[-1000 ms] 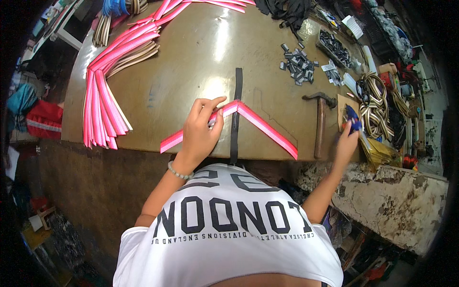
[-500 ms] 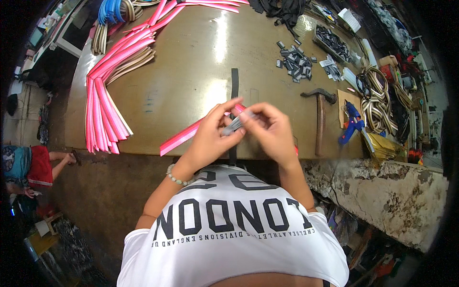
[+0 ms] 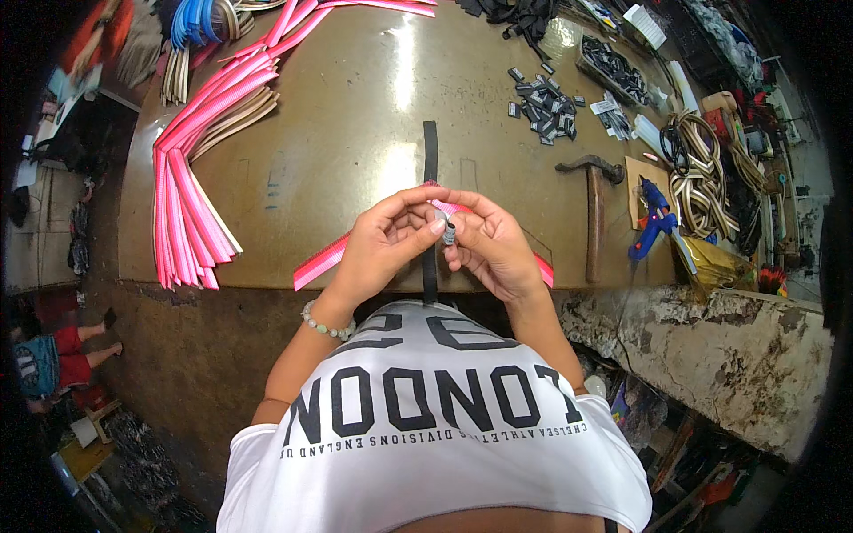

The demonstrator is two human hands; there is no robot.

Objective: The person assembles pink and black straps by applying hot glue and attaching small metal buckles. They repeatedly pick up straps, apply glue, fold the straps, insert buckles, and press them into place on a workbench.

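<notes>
Over the table's near edge, my left hand (image 3: pixel 384 242) and my right hand (image 3: pixel 494 247) meet, thumbs and fingers pinching a small curled grey tag (image 3: pixel 449 234) between them. Behind the fingers runs a pink striped strap (image 3: pixel 320 263); one end slants out past my left hand, the other shows beyond my right wrist. My fingers hide its middle, so I cannot tell whether they grip it too. A narrow black strap (image 3: pixel 431 149) lies lengthwise beneath my hands, reaching toward my shirt.
Bundled pink straps (image 3: pixel 188 213) lie at the left. On the right are a pile of small dark tags (image 3: pixel 546 108), a hammer (image 3: pixel 593 213), a blue glue gun (image 3: pixel 656 218) and coiled beige cords (image 3: pixel 702 182). Other people appear at the left edge.
My fingers have drawn closer together, and the grey tag now looks curled and upright rather than lying slantwise. More of the pink strap's right end shows. Another person appears at the upper left.
</notes>
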